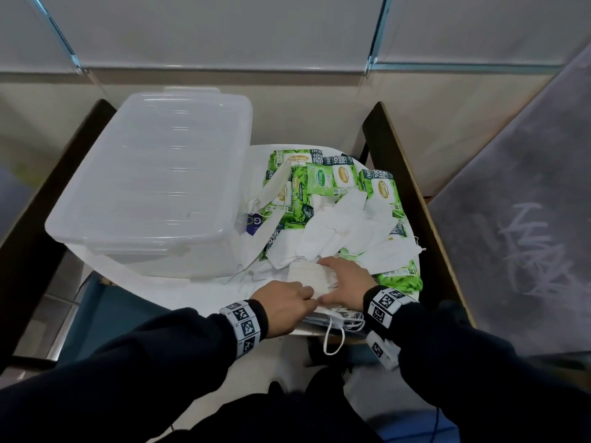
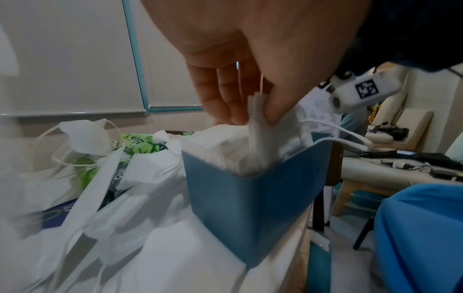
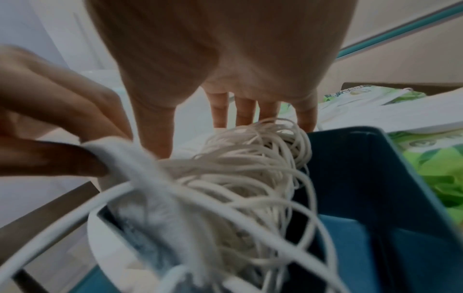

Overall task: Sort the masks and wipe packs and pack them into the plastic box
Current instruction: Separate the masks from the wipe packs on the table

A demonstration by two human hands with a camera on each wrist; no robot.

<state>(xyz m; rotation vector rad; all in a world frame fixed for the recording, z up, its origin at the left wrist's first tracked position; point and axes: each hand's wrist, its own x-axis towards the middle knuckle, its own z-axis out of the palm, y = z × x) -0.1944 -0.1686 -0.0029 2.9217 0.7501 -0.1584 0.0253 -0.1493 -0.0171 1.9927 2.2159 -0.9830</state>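
- Gathering masks: both hands work a stack of flat masks [image 1: 308, 276] at the lower centre of the head view, near the front edge of the table [image 1: 179, 292].
- Left hand [image 1: 284, 302]: thumb and fingers pinch one end of the stack; the left wrist view shows white folded edges [image 2: 258, 119] held between thumb and fingertips, with a blue mask [image 2: 250, 208] on the outer face.
- Right hand [image 1: 343, 278]: fingers straight, laid flat over the top of the stack; it presses but curls round nothing. Ear loops [image 3: 250, 158] bunch below it in the right wrist view.
- Plastic box [image 1: 153, 187]: upper left of the head view, lid on. Nothing can be made out inside it through the cloudy plastic.
- Judgement: early stage. Sorting is under way and packing not begun.
- Left to do: loose white masks [image 1: 345, 225] and green wipe packs [image 1: 380, 187] lie mixed in one heap at centre right; separate them, open the box, load it.
- In the way: the closed lid; loops that dangle off the table edge [image 1: 334, 342] may snag.
- Around: dark chair backs [image 1: 403, 174] on both sides, and a dark sleeve [image 1: 144, 356] on each arm.
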